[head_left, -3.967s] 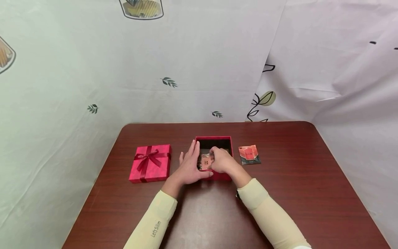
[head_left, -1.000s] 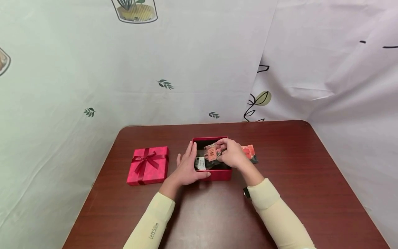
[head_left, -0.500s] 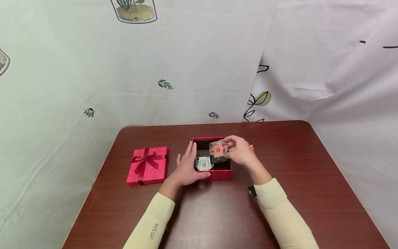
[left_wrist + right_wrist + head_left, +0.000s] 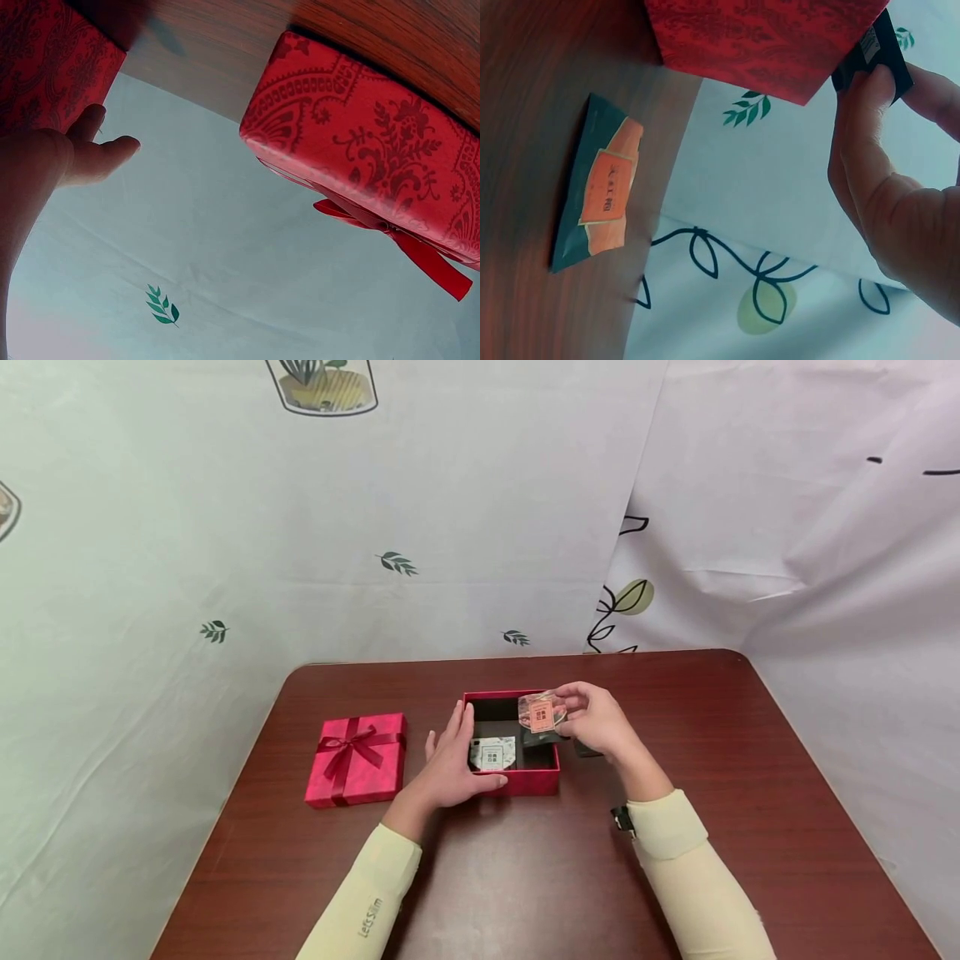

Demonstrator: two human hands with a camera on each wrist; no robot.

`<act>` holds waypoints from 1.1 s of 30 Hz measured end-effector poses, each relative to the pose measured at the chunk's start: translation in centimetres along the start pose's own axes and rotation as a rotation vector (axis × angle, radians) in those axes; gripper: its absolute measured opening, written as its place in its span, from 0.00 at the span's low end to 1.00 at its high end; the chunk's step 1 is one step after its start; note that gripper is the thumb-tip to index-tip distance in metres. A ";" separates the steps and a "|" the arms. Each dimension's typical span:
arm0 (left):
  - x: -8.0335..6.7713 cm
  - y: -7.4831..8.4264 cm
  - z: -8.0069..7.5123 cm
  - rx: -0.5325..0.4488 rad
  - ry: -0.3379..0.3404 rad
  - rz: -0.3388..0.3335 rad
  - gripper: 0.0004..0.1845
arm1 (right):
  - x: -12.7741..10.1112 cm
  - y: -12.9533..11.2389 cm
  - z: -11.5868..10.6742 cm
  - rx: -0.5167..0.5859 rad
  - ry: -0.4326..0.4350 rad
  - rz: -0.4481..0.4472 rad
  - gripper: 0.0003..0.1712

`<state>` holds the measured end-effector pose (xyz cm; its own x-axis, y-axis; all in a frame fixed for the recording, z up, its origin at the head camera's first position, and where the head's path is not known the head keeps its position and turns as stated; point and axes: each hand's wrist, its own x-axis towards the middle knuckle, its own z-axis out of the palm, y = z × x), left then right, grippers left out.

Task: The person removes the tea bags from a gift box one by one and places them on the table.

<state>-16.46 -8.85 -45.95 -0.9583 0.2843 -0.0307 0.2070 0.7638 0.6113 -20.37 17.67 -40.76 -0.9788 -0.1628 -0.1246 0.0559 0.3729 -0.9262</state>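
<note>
Head view, red box: the box (image 4: pixel 534 784) stands without its lid on the brown table (image 4: pixel 480 877), dark inside.
Box contents: a white-labelled sachet (image 4: pixel 492 754) lies in the front left part.
Held packet: the pink-labelled sachet (image 4: pixel 542 714) is over the right side of the box, label up; whether it touches the rim cannot be told.
Right hand: the hand (image 4: pixel 598 724) pinches that sachet by its right edge, between thumb and fingers.
Left hand: the hand (image 4: pixel 452 768) has its fingers straight along the box's left side, thumb spread across the front wall.
Lid: the red lid (image 4: pixel 357 760), tied with a bow, lies left of the left hand.
Left wrist view, box and lid: the two sit apart, both patterned, with the left hand against the box.
Right wrist view, sachet's underside: dark, with a small pale label, beside the box's edge.
Outside the box: an orange-labelled sachet (image 4: pixel 606 187) lies on the table nearby.
</note>
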 end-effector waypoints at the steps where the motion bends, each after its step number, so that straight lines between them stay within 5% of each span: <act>1: 0.0 0.0 0.0 0.001 0.000 0.002 0.69 | 0.0 0.2 -0.1 0.004 -0.001 0.000 0.30; 33: 0.0 0.0 0.0 0.020 0.000 -0.001 0.69 | -0.4 2.6 -4.0 0.095 -0.004 0.032 0.34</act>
<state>-16.50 -8.85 -45.98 -0.9584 0.2836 -0.0316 0.2100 0.7758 0.5951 -20.63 22.37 -41.66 -0.9754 -0.1556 -0.1562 0.1062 0.2893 -0.9513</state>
